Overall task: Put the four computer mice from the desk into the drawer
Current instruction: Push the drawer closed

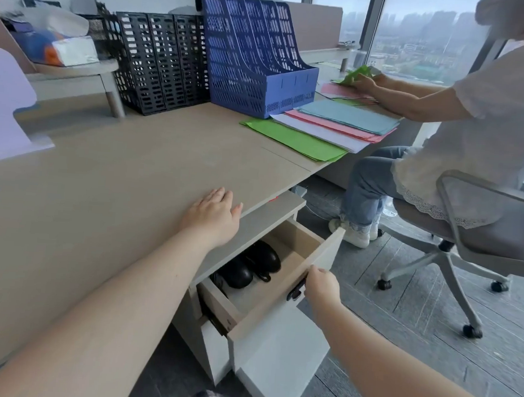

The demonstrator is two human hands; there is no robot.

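Observation:
The top drawer (282,296) of the white cabinet under the desk stands pulled out. Inside it, toward the back, lie black computer mice: one (264,256) on the right, one (237,273) beside it, and part of another dark one at the left under the desk edge. My right hand (321,287) is closed on the drawer's black handle (297,290) at the front panel. My left hand (214,215) rests flat on the beige desk (115,188) near its front edge, fingers spread, holding nothing. No mouse is visible on the desk.
Black file racks (161,64) and a blue one (255,58) stand at the back of the desk. Coloured paper sheets (321,128) lie to the right. A seated person (464,132) on a wheeled chair (474,244) handles papers at the right. Lower cabinet drawers (274,363) stick out below.

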